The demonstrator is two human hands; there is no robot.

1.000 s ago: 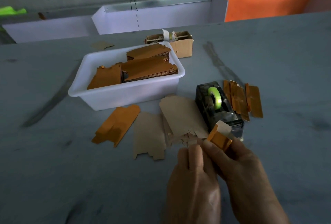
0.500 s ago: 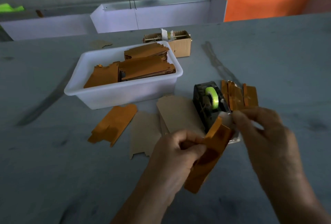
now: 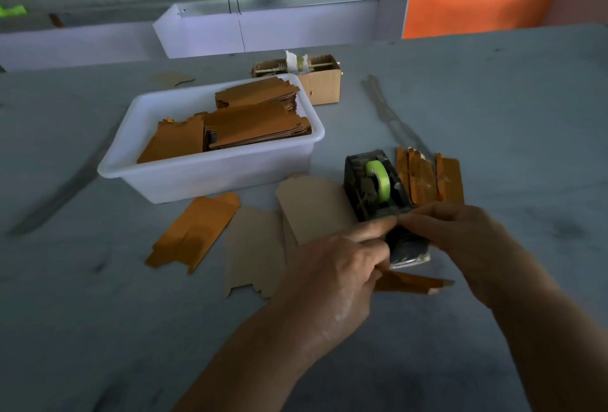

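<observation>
Left hand (image 3: pixel 335 267) grips a folded orange carton (image 3: pixel 413 283) in its curled lower fingers, forefinger out straight toward the tape dispenser (image 3: pixel 371 188). The carton sits low, on the near side of the dispenser, mostly hidden under the hand, with 1 end sticking out to the right. Right hand (image 3: pixel 460 240) is curled, thumb and forefinger tips together at the dispenser's near end, meeting the left forefinger; can't tell what they pinch. Green tape roll (image 3: pixel 378 176) sits in the dispenser. Orange pieces (image 3: pixel 427 178) lie just right of it. Flat blanks (image 3: pixel 197 234) lie to the left on the table (image 3: pixel 510 115), with a white tub (image 3: pixel 210 178) farther left.
</observation>
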